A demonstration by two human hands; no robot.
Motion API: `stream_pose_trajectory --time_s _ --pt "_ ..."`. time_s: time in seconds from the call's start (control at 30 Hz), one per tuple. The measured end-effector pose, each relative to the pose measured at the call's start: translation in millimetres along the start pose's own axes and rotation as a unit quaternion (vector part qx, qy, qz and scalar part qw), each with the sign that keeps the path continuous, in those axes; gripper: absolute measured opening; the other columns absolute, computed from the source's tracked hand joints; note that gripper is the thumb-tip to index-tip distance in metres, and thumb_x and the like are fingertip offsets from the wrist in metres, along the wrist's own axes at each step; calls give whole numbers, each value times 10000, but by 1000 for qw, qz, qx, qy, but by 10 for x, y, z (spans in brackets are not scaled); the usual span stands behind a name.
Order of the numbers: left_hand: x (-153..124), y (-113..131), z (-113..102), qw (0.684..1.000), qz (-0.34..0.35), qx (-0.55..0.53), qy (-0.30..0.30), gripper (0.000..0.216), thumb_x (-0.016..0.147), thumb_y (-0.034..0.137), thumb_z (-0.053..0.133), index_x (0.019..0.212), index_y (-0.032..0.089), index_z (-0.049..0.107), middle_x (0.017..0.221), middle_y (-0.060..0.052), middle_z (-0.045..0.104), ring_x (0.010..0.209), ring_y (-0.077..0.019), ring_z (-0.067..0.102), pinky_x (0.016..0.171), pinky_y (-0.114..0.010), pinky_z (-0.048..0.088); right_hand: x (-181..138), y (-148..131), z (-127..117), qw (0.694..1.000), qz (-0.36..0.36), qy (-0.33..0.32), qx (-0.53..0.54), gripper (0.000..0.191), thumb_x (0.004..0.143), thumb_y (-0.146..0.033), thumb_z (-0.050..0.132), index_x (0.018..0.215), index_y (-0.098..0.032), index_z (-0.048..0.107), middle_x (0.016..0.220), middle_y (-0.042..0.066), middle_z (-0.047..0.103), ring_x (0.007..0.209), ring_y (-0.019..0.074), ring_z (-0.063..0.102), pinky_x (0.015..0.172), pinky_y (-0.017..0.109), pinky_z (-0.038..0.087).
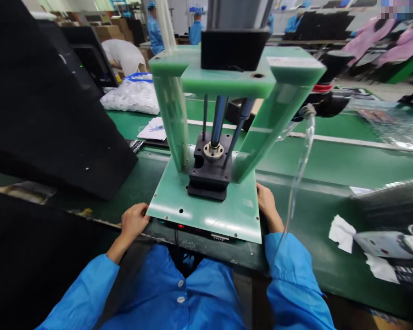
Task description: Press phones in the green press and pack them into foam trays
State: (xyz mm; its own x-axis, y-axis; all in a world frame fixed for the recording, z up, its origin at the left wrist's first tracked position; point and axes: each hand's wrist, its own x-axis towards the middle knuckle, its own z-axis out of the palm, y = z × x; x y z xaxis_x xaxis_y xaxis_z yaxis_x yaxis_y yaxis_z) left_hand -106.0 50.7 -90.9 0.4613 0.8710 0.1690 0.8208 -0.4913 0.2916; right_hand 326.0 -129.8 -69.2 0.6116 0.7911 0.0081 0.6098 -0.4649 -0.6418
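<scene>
Lower left, our left hand [134, 221]: fingers curled together at plate [199, 211] edge
Lower right, our right hand [267, 205]: fingers hidden behind plate

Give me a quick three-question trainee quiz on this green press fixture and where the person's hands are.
1. True or false: the left hand is at the near left corner of the green base plate, and the right hand is at its right edge.
2. What stands at the middle of the plate? A) a red bucket B) a black block C) a glass bottle
3. Fill in: the clear tube hangs down on the ___ side of the plate.

Key: 1 true; 2 B; 3 right.
</scene>
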Motion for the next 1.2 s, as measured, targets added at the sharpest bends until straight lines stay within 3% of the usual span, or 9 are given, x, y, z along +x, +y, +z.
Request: stream_pose_trajectory --time_s 0.17,0.3,0.53,0.67,0.77,0.87,0.97,1.03,1.2 --pt "-15 2 23 1000 0 -7 1 190 769 308 465 728 194 612 776 -71 679 745 -214 615 665 -281 409 18 39 16 999 28 4 -42 499 801 -514 532 1076 -155 744 995 155 719 849 290 611 649 310 362" --pt "-22 41 -6 1000 2 -24 7 215 796 332 452 706 199 595 731 -69 654 736 -220 609 665 -290 406 21 -4 0 997 44 -3 -62 505 768 -523 531 1006 -135 749 906 161 709 781 266 577 609 300 340" --pt "-9 68 -22 995 10 -88 36 295 830 401 462 642 195 557 654 -51 596 654 -194 562 605 -281 375 25 3 2 998 56 10 -33 527 722 -553 554 998 -147 744 886 146 699 746 239 546 624 296 349" --pt "13 88 -83 986 5 -145 82 326 877 397 453 648 183 546 557 -5 511 518 -148 485 516 -259 360 43 36 9 997 66 6 -31 518 705 -550 567 987 -152 741 895 140 697 769 248 554 632 295 357" --pt "-66 245 -301 972 6 -182 148 310 936 378 419 775 164 575 709 -36 593 643 -158 568 605 -264 465 39 9 -11 997 75 -6 -35 535 725 -528 544 1041 -142 737 911 144 695 793 256 558 645 296 358" --pt "-212 530 -567 948 145 -181 219 167 901 322 549 928 168 611 970 -89 650 943 -214 623 853 -351 520 22 -37 -39 996 71 -18 -50 555 750 -476 509 1110 -115 728 908 151 693 766 235 530 646 292 350" --pt "-309 781 -688 916 331 -123 190 167 865 219 628 1027 182 620 1070 -103 671 1050 -240 629 949 -405 517 14 -58 -51 995 71 -25 -66 592 756 -464 489 1152 -88 718 918 163 687 760 224 513 647 290 342" --pt "-327 852 -674 915 358 -104 156 166 870 181 624 1035 170 617 1090 -114 681 1086 -247 633 980 -419 521 17 -58 -49 995 73 -26 -64 613 754 -484 498 1157 -77 717 938 177 685 786 237 526 650 288 344" --pt "-306 789 -589 917 346 -134 150 201 863 130 625 1063 150 612 1125 -125 689 1124 -248 636 1029 -436 522 18 -76 -47 994 76 -32 -74 578 774 -448 496 1177 -93 711 968 189 686 801 248 541 653 296 336"
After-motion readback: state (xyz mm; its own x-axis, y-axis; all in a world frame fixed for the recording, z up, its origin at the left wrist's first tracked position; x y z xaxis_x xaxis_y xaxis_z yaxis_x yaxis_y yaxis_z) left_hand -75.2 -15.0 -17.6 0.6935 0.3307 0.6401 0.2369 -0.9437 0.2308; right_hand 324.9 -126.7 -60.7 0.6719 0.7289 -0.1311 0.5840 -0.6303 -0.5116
